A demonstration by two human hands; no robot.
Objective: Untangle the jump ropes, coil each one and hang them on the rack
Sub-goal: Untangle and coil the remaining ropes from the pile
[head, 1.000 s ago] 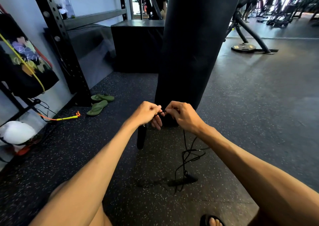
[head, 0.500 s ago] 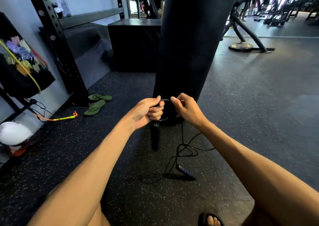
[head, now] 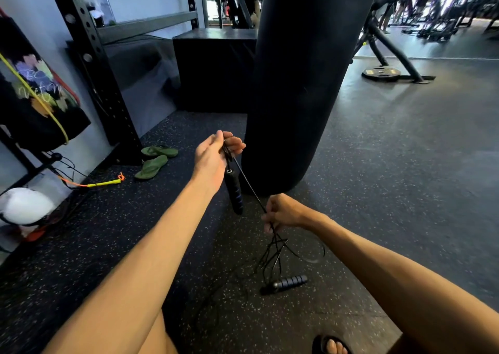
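Before black punching bag (head: 302, 83): left hand (head: 213, 156) pinches thin black jump-rope cord (head: 248, 183), right hand (head: 283, 212) grips same cord lower; one foam handle (head: 234, 191) dangles.

Head view: one wide-angle camera, worn high, pitched forward and down.
Looks out along both forearms to the left hand (head: 213, 159) and right hand (head: 283, 213), both close to the lens; the jump rope (head: 250, 186) taut between them sits near frame centre. Speckled floor (head: 405, 191) fills the lower half. Punching bag (head: 302, 83) stands just beyond the hands, rack upright (head: 91, 64) at the left, gym machines (head: 445, 10) far off, top right. Straight edges bow toward the borders. A sandalled foot (head: 333, 345) shows at the bottom rim.
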